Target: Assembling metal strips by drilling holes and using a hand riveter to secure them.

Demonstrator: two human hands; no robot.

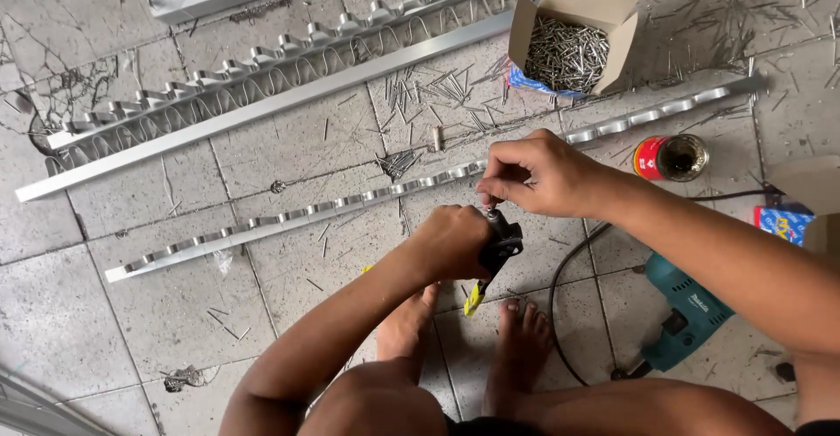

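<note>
We see the black & yellow rivet tool (495,257) held low over the floor tiles (131,313), just above our feet; left hand (455,242) closed round its handles; right hand (538,174) pinching at the tool's top w/ fingertips; scalloped metal strip (289,217) just behind; open box of rivets (569,51) farther back; teal drill (687,313) at right.

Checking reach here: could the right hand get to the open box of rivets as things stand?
Probably yes: the right hand is pinching at the riveter, and only bare floor lies between it and the box.
</note>
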